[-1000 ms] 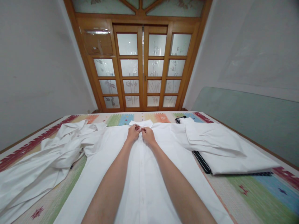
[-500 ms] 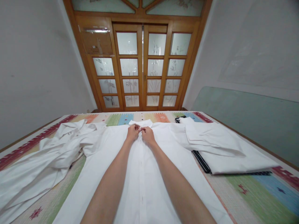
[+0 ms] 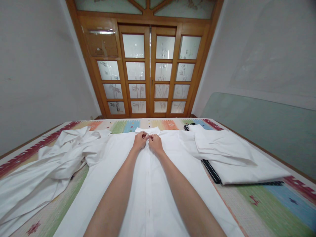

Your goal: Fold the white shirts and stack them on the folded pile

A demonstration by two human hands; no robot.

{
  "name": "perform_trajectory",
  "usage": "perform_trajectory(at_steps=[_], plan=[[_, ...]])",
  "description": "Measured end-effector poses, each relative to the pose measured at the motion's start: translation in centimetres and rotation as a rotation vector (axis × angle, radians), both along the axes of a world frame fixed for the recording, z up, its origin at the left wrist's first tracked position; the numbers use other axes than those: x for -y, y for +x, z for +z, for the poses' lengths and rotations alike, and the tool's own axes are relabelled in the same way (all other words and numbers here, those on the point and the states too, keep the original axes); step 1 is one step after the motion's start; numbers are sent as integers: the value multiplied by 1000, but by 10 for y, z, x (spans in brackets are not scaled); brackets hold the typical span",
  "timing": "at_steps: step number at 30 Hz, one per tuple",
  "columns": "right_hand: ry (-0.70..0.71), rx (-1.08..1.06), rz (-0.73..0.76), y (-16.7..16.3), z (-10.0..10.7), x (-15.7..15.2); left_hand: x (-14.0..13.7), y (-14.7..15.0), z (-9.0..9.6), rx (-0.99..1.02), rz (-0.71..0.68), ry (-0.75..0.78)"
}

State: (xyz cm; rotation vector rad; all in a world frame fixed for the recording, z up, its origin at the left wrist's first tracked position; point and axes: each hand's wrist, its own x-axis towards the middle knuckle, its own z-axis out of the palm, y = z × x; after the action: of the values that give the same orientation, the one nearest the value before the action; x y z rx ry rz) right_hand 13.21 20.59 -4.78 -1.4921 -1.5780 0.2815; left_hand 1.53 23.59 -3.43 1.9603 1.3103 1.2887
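Note:
A white shirt (image 3: 138,184) lies spread flat in front of me, its collar (image 3: 148,129) at the far end and its front placket running down the middle. Just below the collar, my left hand (image 3: 140,140) pinches the placket cloth from the left side. Close against it, my right hand (image 3: 155,143) grips the same spot from the right, fingertips nearly meeting. Whatever button sits between the fingers is too small to make out. The shirt's right-hand sleeve reaches toward a folded white garment.
Crumpled white cloth (image 3: 49,171) lies on the left. To the right, a folded white garment (image 3: 254,171) rests on a black striped item (image 3: 211,171). All lie on a colourful patterned cover (image 3: 269,207). Beyond stand wooden glass-paned doors (image 3: 152,75); a pale green panel (image 3: 261,121) leans at right.
Both hands stay at the placket below the collar, with only slight finger movement. The whole view has shifted a little.

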Motion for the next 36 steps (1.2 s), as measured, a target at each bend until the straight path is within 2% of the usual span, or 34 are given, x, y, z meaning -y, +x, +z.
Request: perform_trajectory(at_steps=[6,13,19,28,36], plan=[[91,-87,-82,2,0,-2,-2,2,-3,-178,33,51],[116,-97,-58,0,-1,-1,-8,6,-9,-283,41,129],[78,-52,-51,1,-2,-2,-9,5,-9,-226,48,154],[24,17,-26,1,-4,-2,-2,1,1,-72,40,-13],[34,4,-49,-2,-6,-1,1,2,3,-69,21,-51]])
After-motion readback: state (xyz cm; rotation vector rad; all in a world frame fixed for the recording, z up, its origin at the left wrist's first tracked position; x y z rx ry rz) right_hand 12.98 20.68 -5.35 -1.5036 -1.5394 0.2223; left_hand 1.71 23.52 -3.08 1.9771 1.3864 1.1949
